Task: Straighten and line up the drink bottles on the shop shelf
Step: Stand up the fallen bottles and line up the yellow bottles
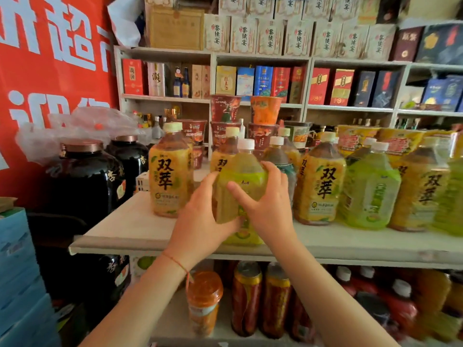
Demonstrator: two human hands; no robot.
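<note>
Both hands hold the green bottle (pixel 240 186) near the front edge of the shelf (pixel 130 229). The left hand (pixel 200 221) wraps its lower left side; the right hand (pixel 268 204) has its grip across the front, fingers over the shoulder. The bottle stands upright between two yellow bottles (pixel 170 176) (pixel 319 186), ahead of their row. Another green bottle (pixel 370 191) stands further right

Left wall: red banner (pixel 50 78) with large white characters.
Back wall: white shelving (pixel 213 56) in bays, packed with boxed goods; top row cream boxes (pixel 270 37).
Left foreground: black jars (pixel 85 176) under clear plastic, blue cartons (pixel 20 271) below.
Light: bright, even, probably daylight.
</note>
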